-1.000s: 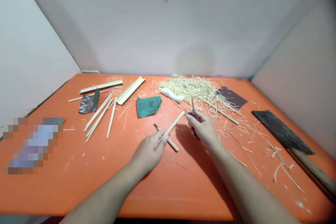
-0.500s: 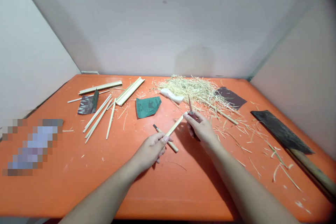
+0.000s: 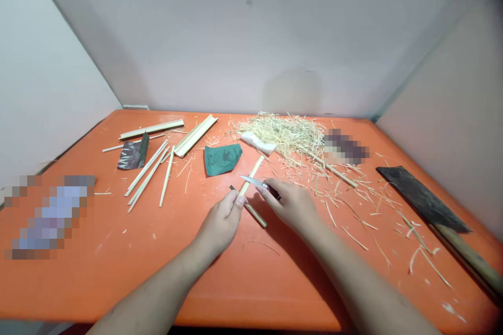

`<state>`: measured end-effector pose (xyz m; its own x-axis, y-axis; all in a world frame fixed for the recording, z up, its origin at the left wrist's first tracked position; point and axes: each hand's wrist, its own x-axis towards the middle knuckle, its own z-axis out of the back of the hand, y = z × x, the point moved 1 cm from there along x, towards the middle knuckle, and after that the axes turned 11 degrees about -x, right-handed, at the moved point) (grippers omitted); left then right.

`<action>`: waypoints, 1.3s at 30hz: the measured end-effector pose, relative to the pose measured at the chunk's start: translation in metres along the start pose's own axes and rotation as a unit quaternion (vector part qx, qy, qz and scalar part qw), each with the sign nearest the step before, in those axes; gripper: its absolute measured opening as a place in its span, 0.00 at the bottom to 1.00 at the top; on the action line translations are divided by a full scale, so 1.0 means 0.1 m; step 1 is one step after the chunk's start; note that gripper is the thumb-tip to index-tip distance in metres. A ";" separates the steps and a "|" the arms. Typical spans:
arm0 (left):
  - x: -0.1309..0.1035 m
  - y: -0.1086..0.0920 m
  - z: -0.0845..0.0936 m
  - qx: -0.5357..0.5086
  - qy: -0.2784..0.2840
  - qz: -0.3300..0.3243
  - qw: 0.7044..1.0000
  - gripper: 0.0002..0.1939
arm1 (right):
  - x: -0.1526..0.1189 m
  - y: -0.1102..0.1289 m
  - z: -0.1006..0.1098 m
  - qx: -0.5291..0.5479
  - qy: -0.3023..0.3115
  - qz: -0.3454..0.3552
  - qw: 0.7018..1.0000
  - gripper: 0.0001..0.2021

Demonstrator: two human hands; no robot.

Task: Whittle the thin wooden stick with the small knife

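My left hand [image 3: 223,220] is closed around the lower end of a pale bamboo strip [image 3: 253,171], which slants up and away to the right. In my right hand [image 3: 293,204] is a small knife [image 3: 255,182] with a dark handle. Its blade points left and lies across the strip close above my left fingers; whether it cuts in, I cannot tell. On the table under my hands lies a thin tool with a dark flat tip and a wooden handle [image 3: 256,216], partly hidden by the left fingers.
On the orange table [image 3: 220,293], a green sandpaper piece [image 3: 223,159] lies ahead. Several bamboo sticks [image 3: 147,167], split bamboo pieces [image 3: 196,136] and a dark sandpaper piece [image 3: 132,152] are at left. A heap of shavings [image 3: 286,133] and a cleaver [image 3: 422,196] are at right.
The knife has swung from pointing upward to pointing left across the strip. My right hand has moved slightly left, off the strip's far end. My left hand has shifted slightly left.
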<state>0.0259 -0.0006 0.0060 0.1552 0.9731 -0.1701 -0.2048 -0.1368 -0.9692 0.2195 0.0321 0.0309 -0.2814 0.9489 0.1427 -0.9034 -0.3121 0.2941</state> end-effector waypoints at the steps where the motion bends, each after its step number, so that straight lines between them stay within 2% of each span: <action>1: -0.01 0.00 0.00 0.000 0.003 0.001 1.000 0.21 | 0.01 -0.01 -0.01 0.001 0.006 0.012 1.000 0.17; 3: -0.02 -0.01 -0.01 -0.012 0.012 0.002 1.000 0.21 | 0.03 -0.05 -0.01 -0.008 0.001 0.004 1.000 0.17; 6: -0.05 -0.01 -0.03 -0.023 0.019 0.001 1.000 0.20 | 0.06 -0.15 0.02 -0.032 -0.037 -0.068 0.997 0.20; 7: -0.05 -0.01 -0.04 -0.028 0.021 0.001 0.999 0.20 | 0.06 -0.17 0.03 -0.029 -0.040 -0.072 0.996 0.20; 12: -0.01 0.03 -0.02 -0.074 0.027 0.013 0.997 0.22 | 0.02 -0.04 0.01 0.023 -0.005 0.016 1.000 0.18; 15: 0.00 0.05 0.00 -0.098 0.035 0.023 0.994 0.21 | 0.04 -0.04 -0.02 0.015 -0.013 0.009 1.000 0.19; 17: -0.03 0.04 -0.01 -0.114 0.048 0.032 0.992 0.21 | 0.09 -0.18 -0.01 0.000 -0.033 -0.035 0.999 0.21; 20: -0.09 -0.01 -0.07 -0.134 0.086 0.038 0.987 0.22 | 0.19 -0.51 0.06 -0.022 -0.067 -0.145 0.987 0.23; 23: -0.10 -0.05 -0.12 -0.164 0.099 0.043 0.980 0.23 | 0.22 -0.71 0.13 0.040 -0.105 -0.183 0.977 0.26; 27: 0.01 -0.06 -0.08 -0.231 0.079 0.054 0.968 0.21 | 0.17 -0.58 0.14 0.129 -0.152 -0.132 0.971 0.25; 30: 0.06 -0.07 -0.03 -0.294 0.073 0.091 0.949 0.18 | 0.12 -0.42 0.10 0.118 -0.118 -0.096 0.981 0.23; 34: 0.04 -0.11 0.00 -0.349 0.077 0.153 0.921 0.16 | 0.10 -0.35 0.10 0.091 -0.088 -0.076 0.989 0.22; 36: 0.04 -0.12 0.00 -0.363 0.090 0.147 0.916 0.17 | 0.10 -0.35 0.11 0.077 -0.073 -0.071 0.992 0.22; 39: 0.05 -0.09 -0.02 -0.353 0.090 0.116 0.924 0.19 | 0.09 -0.31 0.11 0.063 -0.049 -0.054 0.995 0.21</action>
<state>0.0306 0.0053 0.0140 0.3579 0.8641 -0.3538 0.4183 -0.4871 -0.7666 0.2484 0.0501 0.0339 -0.1456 0.9704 0.1927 -0.8776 -0.2166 0.4276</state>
